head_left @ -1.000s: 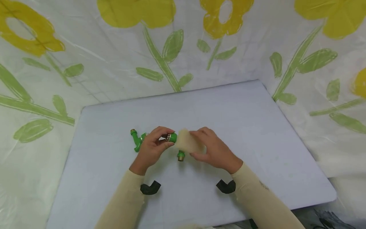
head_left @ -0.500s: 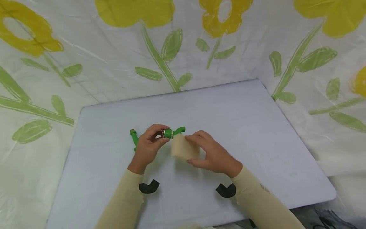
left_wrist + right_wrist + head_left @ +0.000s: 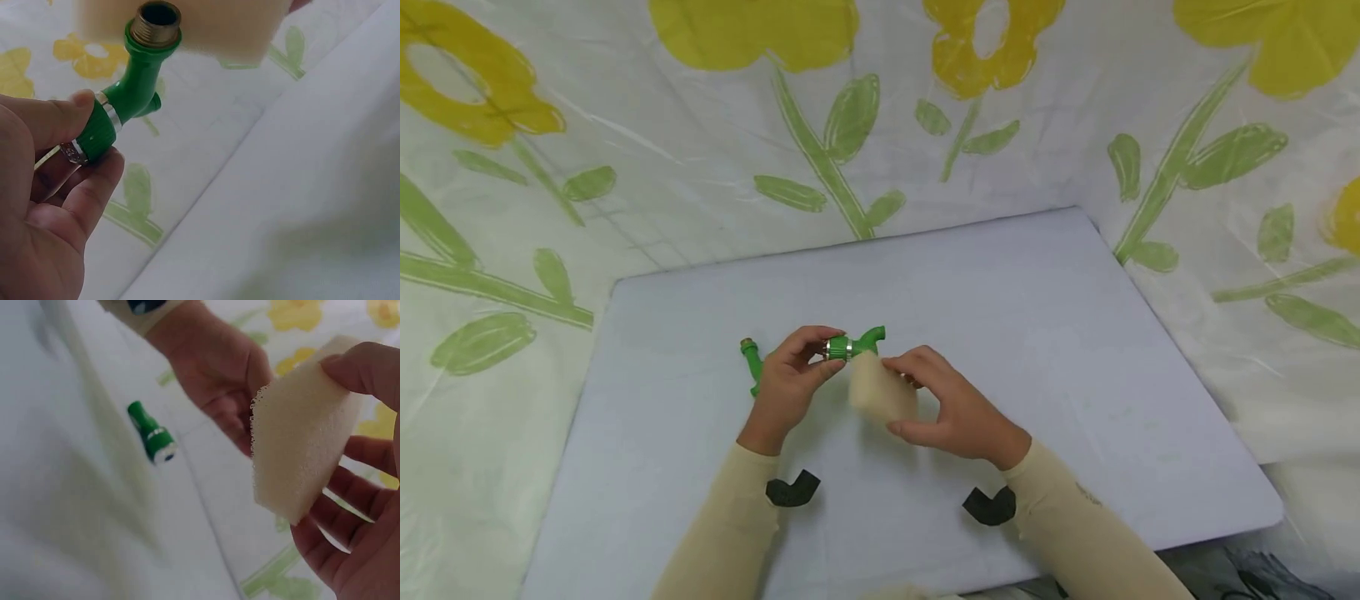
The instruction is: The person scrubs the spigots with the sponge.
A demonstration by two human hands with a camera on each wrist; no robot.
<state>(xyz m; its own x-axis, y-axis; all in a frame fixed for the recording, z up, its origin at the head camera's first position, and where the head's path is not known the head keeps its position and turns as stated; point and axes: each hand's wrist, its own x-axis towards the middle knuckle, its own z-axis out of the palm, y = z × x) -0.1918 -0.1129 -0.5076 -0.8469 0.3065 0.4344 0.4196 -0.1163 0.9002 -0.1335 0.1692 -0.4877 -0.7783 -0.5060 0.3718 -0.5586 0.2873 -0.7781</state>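
Observation:
My left hand pinches a green tap by its ribbed, silver-ringed knob, between thumb and fingers. The left wrist view shows the tap's brass threaded inlet facing the camera. A pale cream sponge is held by my right hand, thumb on one side and fingers on the other. In the head view the sponge overlaps the lower part of the tap. A second green tap lies on the table left of my left hand, which partly hides it.
Under both hands spreads a white table with rounded corners. Behind it hangs pale sheeting painted with yellow flowers. Dark curved pieces stick out by each wrist, and dark cables lie past the lower right edge.
The held tap has turned, so its spout now points up and right above the sponge. The sponge has shifted slightly left and down, and the left hand slightly left.

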